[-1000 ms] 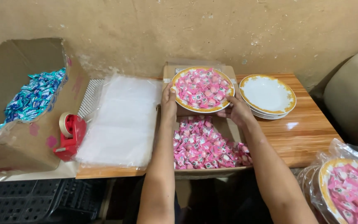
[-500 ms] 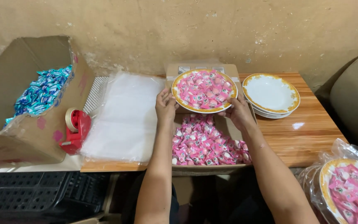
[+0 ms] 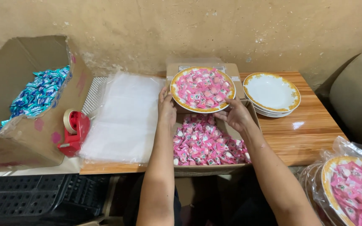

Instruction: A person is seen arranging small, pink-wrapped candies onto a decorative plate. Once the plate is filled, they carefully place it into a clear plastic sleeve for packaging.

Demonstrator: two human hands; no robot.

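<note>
Centre of frame: round plate (image 3: 202, 89), gold rim, heaped with pink wrapped sweets. The left hand (image 3: 166, 106) grips its left edge; the right hand (image 3: 236, 115) grips its lower right edge, fingers curled under the rim. The plate is held above an open carton (image 3: 239, 78).

Below the plate, in the carton: loose pink sweets (image 3: 208, 142).

Right of centre: stack of empty white plates (image 3: 272, 93), gold rims, on the wooden counter (image 3: 315, 129).

Left of centre: flat pile of clear bags (image 3: 124, 119).

Left: red tape dispenser (image 3: 76, 130), just beside a large tilted box (image 3: 26, 138) lined with plastic, holding blue wrapped sweets (image 3: 36, 94).

Lower right corner: bagged plate (image 3: 352, 188) of pink sweets in clear wrap.

Lower left: black crate (image 3: 34, 199).
</note>
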